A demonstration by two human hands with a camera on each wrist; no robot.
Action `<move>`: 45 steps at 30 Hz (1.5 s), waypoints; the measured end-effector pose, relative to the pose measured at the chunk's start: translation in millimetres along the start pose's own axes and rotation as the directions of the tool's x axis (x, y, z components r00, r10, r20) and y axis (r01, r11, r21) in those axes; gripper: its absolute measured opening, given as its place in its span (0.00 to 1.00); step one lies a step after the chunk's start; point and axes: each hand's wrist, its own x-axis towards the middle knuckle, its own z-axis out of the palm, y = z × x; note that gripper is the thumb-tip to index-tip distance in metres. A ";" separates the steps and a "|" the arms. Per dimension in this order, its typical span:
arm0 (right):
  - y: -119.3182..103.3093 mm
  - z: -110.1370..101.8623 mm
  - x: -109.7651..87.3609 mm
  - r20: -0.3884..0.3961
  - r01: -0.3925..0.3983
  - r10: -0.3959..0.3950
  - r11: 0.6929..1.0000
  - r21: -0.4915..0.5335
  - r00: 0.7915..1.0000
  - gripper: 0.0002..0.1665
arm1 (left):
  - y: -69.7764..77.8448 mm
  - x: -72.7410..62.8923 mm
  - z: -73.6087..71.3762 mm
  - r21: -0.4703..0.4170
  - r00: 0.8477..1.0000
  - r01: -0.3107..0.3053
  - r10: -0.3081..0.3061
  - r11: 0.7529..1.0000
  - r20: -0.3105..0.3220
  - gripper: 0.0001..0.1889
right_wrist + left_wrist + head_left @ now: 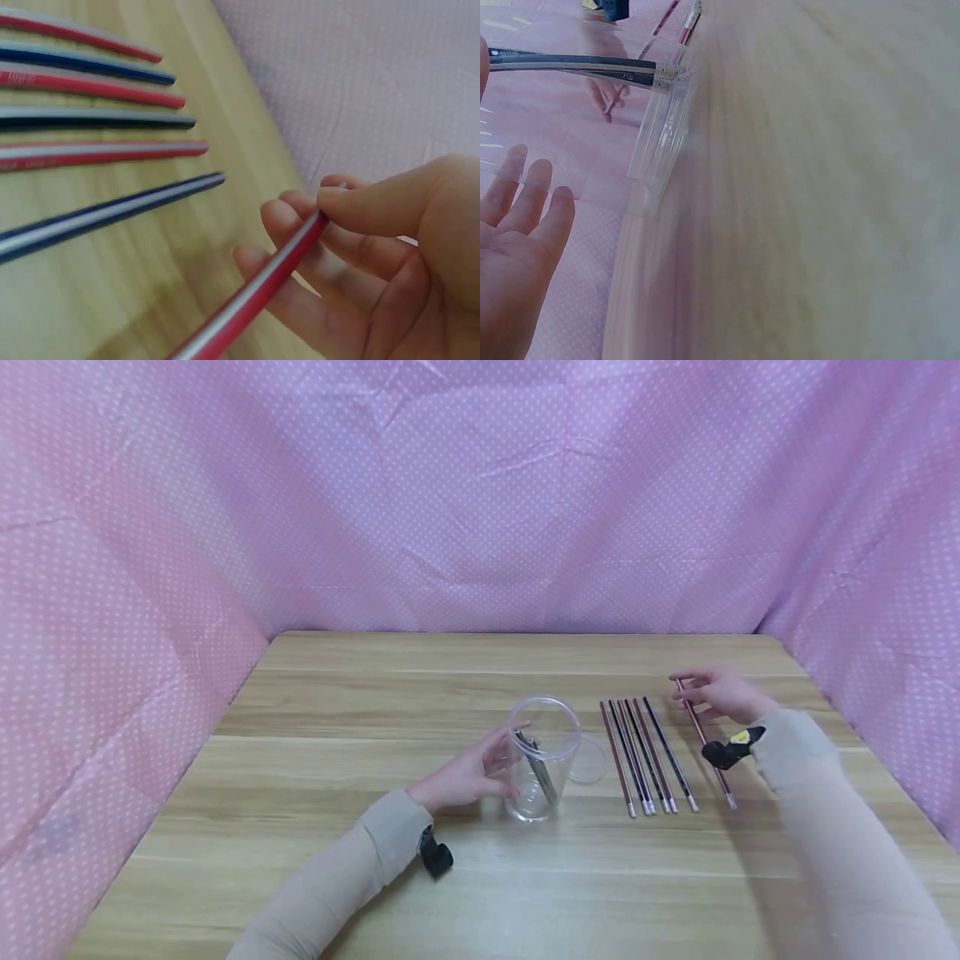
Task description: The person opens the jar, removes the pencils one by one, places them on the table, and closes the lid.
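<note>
A clear plastic cup (552, 777) stands upright on the table, with a couple of dark striped pencils (577, 64) leaning inside, their ferrule ends at its base. My left hand (480, 768) holds the cup from the left, thumb in front and fingers around the far side. On the right, my right hand (723, 693) pinches a red and silver pencil (262, 296) between thumb and fingers near its far end. That pencil slants, its white eraser end pointing toward the table's front. Between the cup and this hand lies a row of red and dark blue pencils (651, 752).
Just right of the cup, a clear round lid (588, 760) lies flat on the wooden table (337, 710). Pink dotted cloth (480, 527) hangs behind the table and along both sides. A small black wrist camera (435, 853) sits on the left sleeve.
</note>
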 end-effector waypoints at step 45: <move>7.5 34.9 25.7 -0.121 0.006 -0.039 0.966 -0.258 0.992 0.22 | 0.6 0.2 -1.0 0.001 1.000 0.006 -0.006 1.000 0.014 0.50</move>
